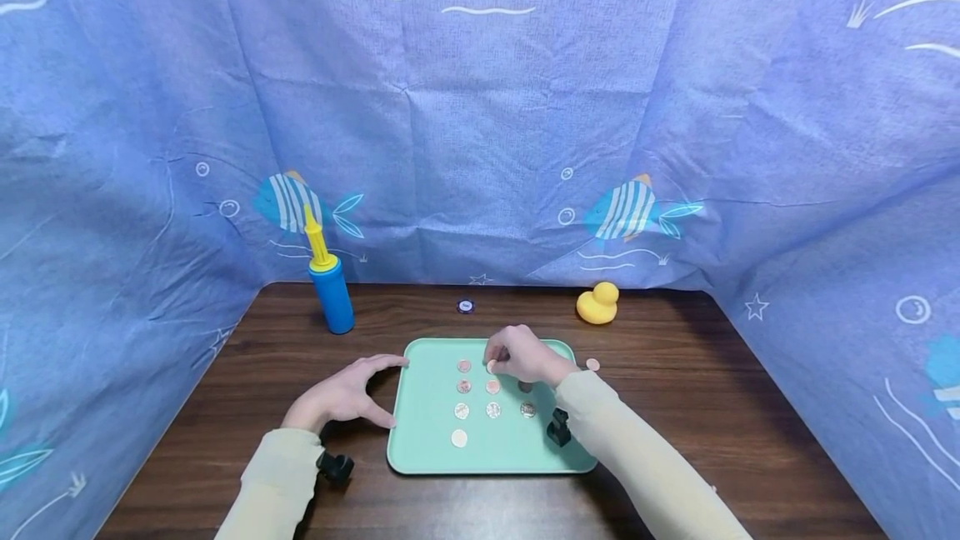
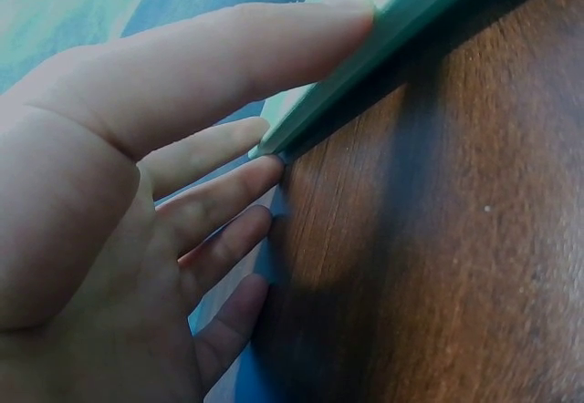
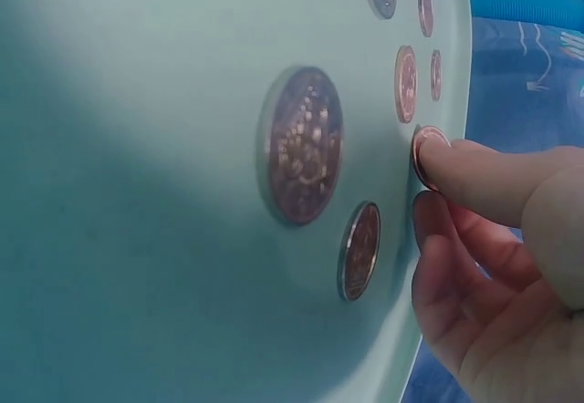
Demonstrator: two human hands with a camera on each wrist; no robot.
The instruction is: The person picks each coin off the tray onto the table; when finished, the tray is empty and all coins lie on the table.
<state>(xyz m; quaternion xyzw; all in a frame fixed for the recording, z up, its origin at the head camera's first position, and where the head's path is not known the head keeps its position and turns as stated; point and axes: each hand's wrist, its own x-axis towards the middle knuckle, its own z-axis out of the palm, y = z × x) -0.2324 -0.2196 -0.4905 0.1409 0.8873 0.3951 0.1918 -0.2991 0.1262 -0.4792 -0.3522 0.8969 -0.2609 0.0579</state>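
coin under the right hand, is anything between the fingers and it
Nothing visible does. The right hand already has a fingertip pressed on the coin, which lies on the green tray next to the other coins.

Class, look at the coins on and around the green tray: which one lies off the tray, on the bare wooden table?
The small coin just past the tray's right far corner, beside the right hand. All the others lie in rows on the tray.
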